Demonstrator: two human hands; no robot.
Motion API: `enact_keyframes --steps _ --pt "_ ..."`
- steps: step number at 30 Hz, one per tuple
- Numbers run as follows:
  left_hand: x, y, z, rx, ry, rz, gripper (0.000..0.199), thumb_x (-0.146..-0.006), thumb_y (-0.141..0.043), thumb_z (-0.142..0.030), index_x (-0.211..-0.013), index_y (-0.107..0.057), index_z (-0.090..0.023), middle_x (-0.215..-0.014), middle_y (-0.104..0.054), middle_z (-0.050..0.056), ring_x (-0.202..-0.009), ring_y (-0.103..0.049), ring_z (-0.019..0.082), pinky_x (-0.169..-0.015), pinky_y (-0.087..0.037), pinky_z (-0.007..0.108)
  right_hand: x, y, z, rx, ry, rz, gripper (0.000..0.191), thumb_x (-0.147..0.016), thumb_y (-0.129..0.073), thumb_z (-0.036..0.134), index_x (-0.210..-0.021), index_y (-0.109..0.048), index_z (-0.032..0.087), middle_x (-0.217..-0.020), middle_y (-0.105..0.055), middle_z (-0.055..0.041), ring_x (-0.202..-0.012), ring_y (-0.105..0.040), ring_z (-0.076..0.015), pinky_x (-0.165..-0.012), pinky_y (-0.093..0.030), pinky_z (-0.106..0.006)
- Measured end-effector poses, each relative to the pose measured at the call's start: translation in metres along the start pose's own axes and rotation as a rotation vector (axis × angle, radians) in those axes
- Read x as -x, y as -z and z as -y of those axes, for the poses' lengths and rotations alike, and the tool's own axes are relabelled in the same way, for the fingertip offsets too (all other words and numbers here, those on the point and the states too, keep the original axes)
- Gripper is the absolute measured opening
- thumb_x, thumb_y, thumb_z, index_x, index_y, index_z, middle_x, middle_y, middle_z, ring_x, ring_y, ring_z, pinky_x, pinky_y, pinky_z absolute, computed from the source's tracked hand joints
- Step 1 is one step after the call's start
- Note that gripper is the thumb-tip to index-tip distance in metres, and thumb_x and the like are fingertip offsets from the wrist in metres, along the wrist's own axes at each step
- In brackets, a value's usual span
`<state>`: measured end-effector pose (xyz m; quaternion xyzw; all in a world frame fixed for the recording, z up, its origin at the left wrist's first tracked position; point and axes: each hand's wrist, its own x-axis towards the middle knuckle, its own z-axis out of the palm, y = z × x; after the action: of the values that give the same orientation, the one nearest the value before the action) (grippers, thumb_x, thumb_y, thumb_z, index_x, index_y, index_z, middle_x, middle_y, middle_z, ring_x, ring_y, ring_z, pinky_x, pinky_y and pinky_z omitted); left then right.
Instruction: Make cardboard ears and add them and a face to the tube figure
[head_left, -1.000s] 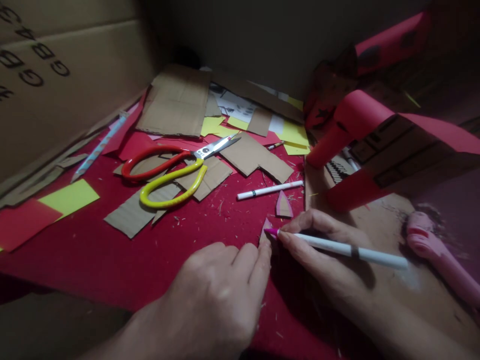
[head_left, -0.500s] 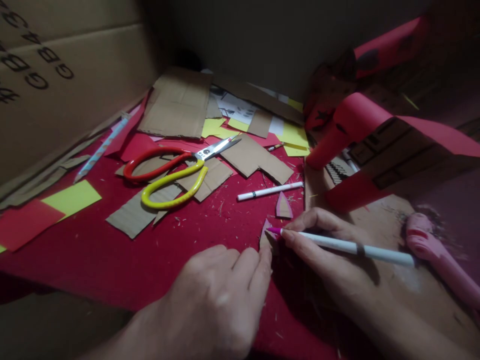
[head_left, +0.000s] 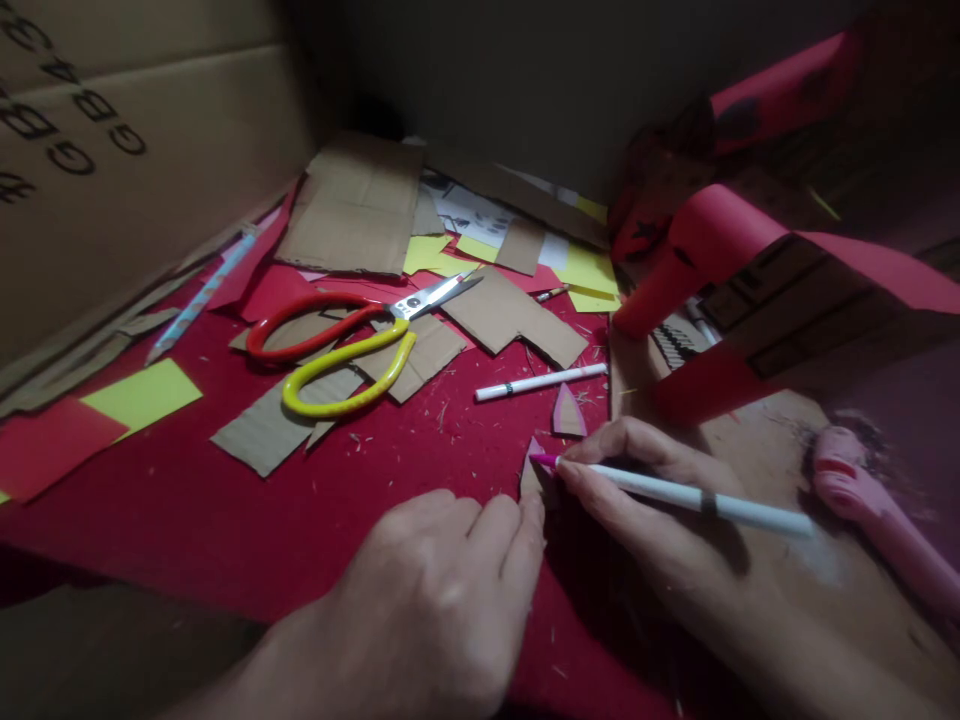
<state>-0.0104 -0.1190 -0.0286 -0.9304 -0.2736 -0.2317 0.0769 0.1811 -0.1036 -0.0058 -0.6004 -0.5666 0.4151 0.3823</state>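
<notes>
My right hand (head_left: 645, 500) grips a white felt-tip pen (head_left: 675, 488) with a pink tip, fingers pinched close to that tip. The tip touches a small pointed piece of cardboard (head_left: 533, 470) with pink colouring on it. Curled fingers of my left hand (head_left: 457, 570) press this piece against the red cloth and cover its lower part. Just beyond lies a second pointed cardboard piece (head_left: 568, 412), edged in pink. A capped-looking white pen (head_left: 541, 382) rests behind it. Scissors (head_left: 352, 350) with one red and one yellow handle lie farther left on cardboard scraps.
Cardboard offcuts (head_left: 352, 210) and yellow paper (head_left: 589, 272) are heaped at the back. A large carton wall (head_left: 150, 170) rises on the left. At right stand a red paper and cardboard model (head_left: 727, 230) and a pink tool (head_left: 862, 510). A striped blue pencil (head_left: 202, 298) lies left.
The pen's rear end has swung slightly left and down, and its tip has shifted a little left on the cardboard piece. My left hand stays in place.
</notes>
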Motion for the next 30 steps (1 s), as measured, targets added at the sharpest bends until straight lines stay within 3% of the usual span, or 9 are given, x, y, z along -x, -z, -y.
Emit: enact_keyframes --steps 5,12,18,23,26,30 --pt "-0.0019 0.0018 0.0018 -0.022 -0.007 0.014 0.040 -0.087 -0.039 -0.004 -0.121 -0.058 0.001 -0.073 -0.063 0.009 -0.061 -0.057 0.018 -0.053 -0.050 0.030 0.0001 0.0005 -0.0004 -0.111 -0.098 -0.050 0.018 -0.077 -0.075 0.031 -0.069 -0.063 0.021 -0.061 -0.064 0.0031 -0.053 -0.051 -0.0086 -0.046 -0.036 -0.016" --pt "0.0011 -0.0004 -0.0001 -0.003 0.002 -0.012 0.036 -0.089 -0.037 -0.004 -0.117 -0.061 -0.004 -0.077 -0.064 0.010 -0.071 -0.061 0.019 -0.063 -0.054 0.032 0.0026 -0.0002 -0.0024 -0.018 -0.018 -0.053 0.017 -0.082 -0.072 0.034 -0.072 -0.063 0.023 -0.059 -0.062 0.0049 -0.052 -0.050 -0.0077 -0.044 -0.035 -0.014" --pt "0.0000 -0.0016 0.0003 0.016 0.009 -0.007 0.039 -0.087 -0.038 -0.001 -0.121 -0.057 0.002 -0.076 -0.065 0.011 -0.063 -0.059 0.019 -0.053 -0.051 0.031 0.0019 -0.0014 0.0009 0.048 0.070 -0.010 0.015 -0.084 -0.070 0.030 -0.072 -0.064 0.022 -0.057 -0.061 0.0050 -0.049 -0.050 -0.0071 -0.043 -0.036 -0.013" --pt "-0.0008 -0.0022 0.0015 0.033 -0.013 -0.025 0.041 -0.085 -0.039 0.001 -0.123 -0.053 0.009 -0.073 -0.064 0.012 -0.060 -0.057 0.020 -0.049 -0.050 0.032 0.0015 -0.0001 0.0022 -0.006 -0.033 0.013 0.019 -0.079 -0.072 0.033 -0.068 -0.063 0.020 -0.057 -0.062 0.0028 -0.050 -0.050 -0.0085 -0.043 -0.036 -0.015" --pt "-0.0001 -0.0018 0.0016 0.003 -0.009 -0.015 0.039 -0.089 -0.037 -0.003 -0.123 -0.055 0.004 -0.073 -0.063 0.010 -0.062 -0.058 0.019 -0.054 -0.052 0.031 0.0012 0.0003 0.0015 -0.056 -0.080 -0.027 0.018 -0.078 -0.073 0.033 -0.069 -0.063 0.021 -0.057 -0.062 0.0032 -0.050 -0.049 -0.0081 -0.043 -0.035 -0.015" --pt "-0.0003 -0.0003 0.0012 -0.011 -0.003 -0.009 0.035 -0.090 -0.037 -0.006 -0.118 -0.059 -0.001 -0.075 -0.063 0.009 -0.065 -0.060 0.018 -0.059 -0.053 0.031 0.0019 -0.0007 0.0002 -0.019 -0.032 -0.035 0.018 -0.082 -0.071 0.034 -0.071 -0.063 0.022 -0.056 -0.061 0.0046 -0.050 -0.049 -0.0078 -0.042 -0.035 -0.014"
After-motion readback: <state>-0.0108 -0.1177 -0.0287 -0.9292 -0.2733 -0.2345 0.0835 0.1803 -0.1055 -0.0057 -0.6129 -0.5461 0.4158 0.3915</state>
